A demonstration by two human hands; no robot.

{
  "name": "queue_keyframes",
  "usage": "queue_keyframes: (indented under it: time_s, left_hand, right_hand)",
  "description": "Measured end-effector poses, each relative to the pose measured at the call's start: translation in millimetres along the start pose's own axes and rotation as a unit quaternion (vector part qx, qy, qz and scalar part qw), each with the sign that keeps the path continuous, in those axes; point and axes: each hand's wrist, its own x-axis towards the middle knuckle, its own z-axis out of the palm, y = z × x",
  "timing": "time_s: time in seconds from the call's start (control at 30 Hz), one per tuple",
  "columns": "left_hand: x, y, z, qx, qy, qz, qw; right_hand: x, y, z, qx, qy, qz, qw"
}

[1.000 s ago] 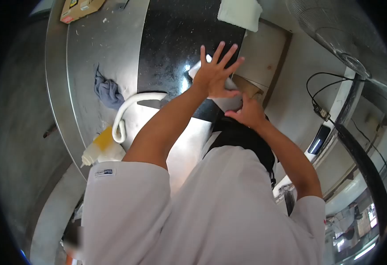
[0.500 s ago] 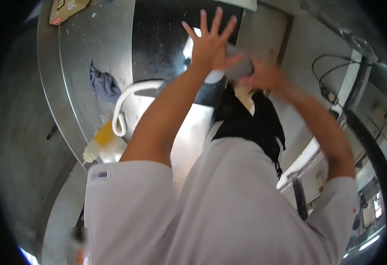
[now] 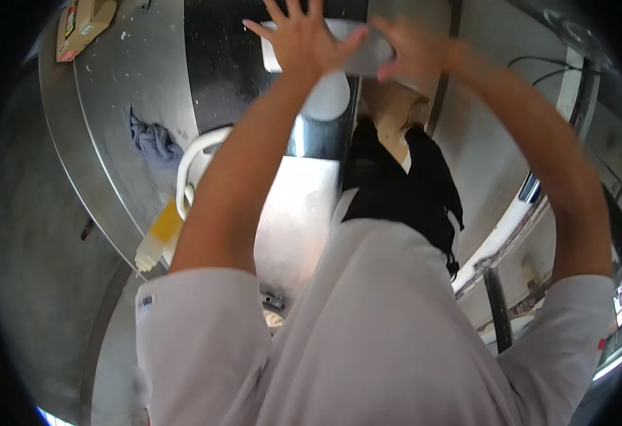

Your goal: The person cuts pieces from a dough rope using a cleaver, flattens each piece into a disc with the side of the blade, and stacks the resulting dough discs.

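Note:
A grey, smooth flat-sided piece (image 3: 373, 55) lies between my two hands above the black worktop strip (image 3: 218, 71). My left hand (image 3: 300, 44) rests over its left part with the fingers spread wide and the thumb along it. At its right end is my right hand (image 3: 414, 50), blurred, with thumb and forefinger around the end. A pale round flat piece (image 3: 327, 97) sits on the black strip just below my left hand. What the grey piece is cannot be made out.
On the metal table (image 3: 122, 78) are a crumpled grey-blue cloth (image 3: 156, 142), a curved white strip (image 3: 190, 160), partly behind my left arm, and a bottle with yellow contents (image 3: 161, 231). A cardboard box (image 3: 83, 28) stands at the top left. Black cables (image 3: 545, 64) hang at the right.
Both hands and the grey piece have moved forward, up the view. The pale round piece now shows more fully below them. The view has shifted, and the white towel has left it.

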Motion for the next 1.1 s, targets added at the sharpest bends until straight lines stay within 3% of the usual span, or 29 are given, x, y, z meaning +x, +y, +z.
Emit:
queue_keyframes:
  time_s: [0.03, 0.07, 0.13, 0.17, 0.23, 0.37, 0.43, 0.47, 0.5, 0.53, 0.57, 0.67, 0.7, 0.83, 0.97, 1.0, 1.03, 1.1]
  left_hand:
    - [8.5, -0.1, -10.3, 0.004, -0.033, -0.035, 0.999]
    - [9.5, -6.0, -11.8, 0.011, -0.034, -0.026, 0.999]
    - [7.4, -19.5, -9.2, 0.021, -0.037, -0.001, 0.999]
    - [-5.0, -22.5, -6.4, 0.025, -0.051, 0.032, 0.998]
    - [-27.3, -0.6, -8.0, 0.043, -0.113, 0.029, 0.992]
    - [-2.1, 13.4, 7.9, 0.026, -0.026, 0.006, 0.999]
    - [14.4, 10.8, -0.1, 0.023, 0.0, -0.024, 0.999]
    - [24.4, 4.8, -4.0, 0.034, -0.02, -0.02, 0.999]
    - [32.7, -4.6, -8.2, 0.045, -0.038, -0.016, 0.998]
    - [31.7, -18.1, -8.8, 0.037, -0.04, 0.019, 0.998]
    - [20.0, -25.7, -5.3, 0.038, -0.037, 0.017, 0.998]
    - [-16.7, -39.3, -6.0, 0.047, -0.112, 0.174, 0.977]
    - [-9.7, -40.1, -7.6, 0.038, -0.112, 0.211, 0.97]
    - [39.2, -42.5, -14.9, 0.07, -0.057, 0.233, 0.968]
    - [38.4, -42.1, -9.3, 0.034, -0.09, 0.265, 0.96]
    - [24.2, -36.7, -12.3, 0.01, -0.121, 0.277, 0.953]
    - [21.9, -30.4, -12.2, 0.028, -0.13, 0.285, 0.949]
    - [34.0, -34.9, -7.0, 0.016, -0.089, 0.312, 0.946]
  right_hand:
    - [9.3, 8.2, -0.9, 0.081, 0.012, -0.061, 0.995]
    - [8.0, -2.8, -0.3, 0.079, 0.017, -0.061, 0.995]
    - [7.0, -28.6, -0.8, -0.066, 0.051, -0.08, 0.993]
    - [-10.9, -39.4, 15.5, -0.116, 0.081, -0.057, 0.988]
    - [-35.7, -43.7, 24.1, -0.088, -0.014, 0.026, 0.996]
    - [-23.8, -0.1, 8.3, -0.072, 0.017, 0.005, 0.997]
    - [4.8, 23.9, -13.3, -0.068, 0.111, -0.169, 0.977]
    - [6.5, 11.9, -8.7, -0.069, 0.11, -0.167, 0.977]
    - [14.7, -2.2, -3.0, -0.017, 0.073, -0.088, 0.993]
    - [20.9, -12.1, -2.6, 0.031, 0.038, -0.009, 0.999]
    - [13.2, -27.5, 2.0, -0.032, 0.045, -0.05, 0.997]
    - [-22.1, -46.6, 37.3, -0.015, 0.02, -0.002, 1.0]
    - [-24.4, -46.4, 48.7, -0.035, 0.072, 0.017, 0.997]
    - [-2.1, -39.8, 28.8, -0.041, 0.161, -0.001, 0.986]
    - [-17.4, -57.9, 19.2, 0.051, 0.052, 0.085, 0.994]
    - [-25.6, -54.7, 41.9, -0.016, 0.099, 0.068, 0.993]
    - [-27.0, -41.7, 51.3, -0.015, 0.095, 0.067, 0.993]
    - [-27.5, -39.7, 65.3, 0.049, 0.22, -0.019, 0.974]
